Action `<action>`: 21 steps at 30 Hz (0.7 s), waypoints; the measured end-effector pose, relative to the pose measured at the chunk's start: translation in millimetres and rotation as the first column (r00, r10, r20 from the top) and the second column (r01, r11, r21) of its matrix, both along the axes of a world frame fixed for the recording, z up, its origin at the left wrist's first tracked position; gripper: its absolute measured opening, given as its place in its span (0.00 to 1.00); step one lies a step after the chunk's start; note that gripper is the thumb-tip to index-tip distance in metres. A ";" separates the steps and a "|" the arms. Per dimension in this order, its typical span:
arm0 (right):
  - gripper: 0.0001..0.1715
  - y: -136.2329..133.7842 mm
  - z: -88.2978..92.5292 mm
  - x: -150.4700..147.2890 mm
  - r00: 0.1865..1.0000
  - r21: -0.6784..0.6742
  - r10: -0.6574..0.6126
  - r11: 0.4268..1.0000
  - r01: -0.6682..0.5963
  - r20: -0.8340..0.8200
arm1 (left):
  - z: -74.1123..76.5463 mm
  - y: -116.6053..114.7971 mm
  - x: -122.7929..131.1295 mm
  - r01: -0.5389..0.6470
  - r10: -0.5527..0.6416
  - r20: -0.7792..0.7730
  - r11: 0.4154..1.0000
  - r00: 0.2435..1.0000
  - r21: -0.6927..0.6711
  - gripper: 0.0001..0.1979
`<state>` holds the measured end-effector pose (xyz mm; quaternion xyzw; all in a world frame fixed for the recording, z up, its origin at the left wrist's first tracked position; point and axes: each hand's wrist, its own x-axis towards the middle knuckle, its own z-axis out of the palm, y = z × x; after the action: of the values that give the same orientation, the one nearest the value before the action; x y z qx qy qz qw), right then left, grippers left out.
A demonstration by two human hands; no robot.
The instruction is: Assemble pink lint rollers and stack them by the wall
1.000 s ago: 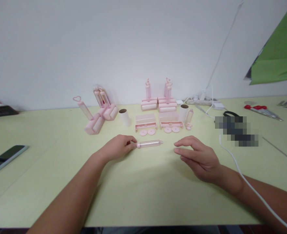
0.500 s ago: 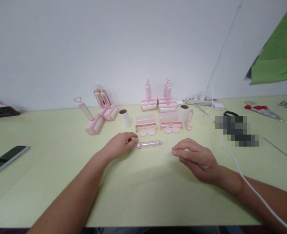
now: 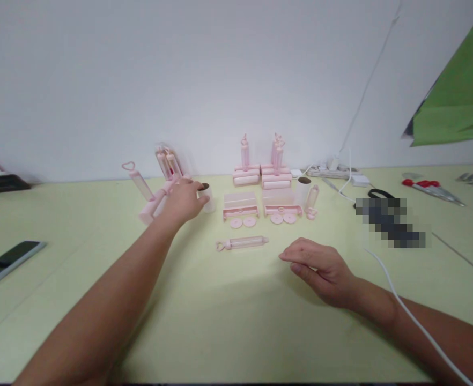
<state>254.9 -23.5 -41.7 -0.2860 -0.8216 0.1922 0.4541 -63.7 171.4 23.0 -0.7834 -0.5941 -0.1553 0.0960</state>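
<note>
My left hand (image 3: 183,201) reaches to a white cardboard tube (image 3: 209,203) that stands upright with a brown inner rim. Its thumb and fingers are apart at the tube's near left side; whether they press on it I cannot tell. Behind this hand, pink roller pieces (image 3: 150,210) are partly covered. A clear pink tube with a heart-shaped handle (image 3: 246,243) lies flat between my hands. My right hand (image 3: 320,271) hovers or rests over the table at the right, fingers loosely extended and holding nothing. Flat pink discs (image 3: 236,222) and open pink holders (image 3: 240,213) lie farther back.
Assembled pink rollers (image 3: 246,177) stand near the wall, beside a second cardboard tube (image 3: 302,195). To the right are a power strip (image 3: 329,172), red-handled scissors (image 3: 433,188), a white cable (image 3: 405,305) and a blurred dark object (image 3: 393,222). A phone (image 3: 9,262) lies left.
My left hand has moved from the heart-shaped handle of the clear pink tube back and left to the cardboard tube. My right hand has shifted only slightly, its fingers closer together.
</note>
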 end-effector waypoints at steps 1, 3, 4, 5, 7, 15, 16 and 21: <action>0.19 0.4 -0.7 0.8 1.000 -0.010 -0.013 1.000 0.013 -0.002 | 0.7 0.5 0.4 -0.021 0.021 0.002 0.999 1.000 -0.030 0.20; 0.16 1.2 -2.9 2.2 0.999 -0.039 -0.042 0.998 0.042 -0.012 | 6.0 -7.5 3.1 -0.051 0.051 0.024 0.998 0.998 -0.025 0.17; 0.15 1.6 -4.4 2.6 0.998 -0.062 -0.056 0.997 0.055 -0.020 | 10.6 -16.1 6.2 -0.049 0.048 0.050 0.999 0.998 0.011 0.16; 0.14 2.1 -6.3 2.6 0.997 -0.096 -0.073 0.993 0.069 -0.033 | 16.0 -27.5 10.8 -0.031 0.024 0.093 0.997 0.995 0.071 0.15; 0.14 3.7 -10.9 1.1 0.988 -0.211 -0.114 0.973 0.091 -0.101 | 27.2 -56.5 25.2 0.066 -0.107 0.231 0.982 0.967 0.178 0.13; 0.33 13.5 -19.8 -5.1 0.812 -0.599 -0.176 0.763 -0.245 -0.556 | 9.9 -147.4 90.8 0.685 -0.614 0.621 0.710 0.487 0.165 0.06; 0.29 13.5 -19.1 -4.5 0.816 -0.621 -0.187 0.745 -0.244 -0.546 | 3.6 -147.0 91.7 0.695 -0.623 0.608 0.702 0.493 0.155 0.08; 0.24 14.2 -18.4 -3.2 0.808 -0.651 -0.333 0.755 -0.081 -0.486 | -14.9 -107.8 74.2 0.509 -0.422 0.457 0.857 0.783 -0.079 0.27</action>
<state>251.7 -9.3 -60.1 -0.4098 -0.5054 0.5060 0.5662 10.5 63.6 8.1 -0.8586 -0.3998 -0.2806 -0.1554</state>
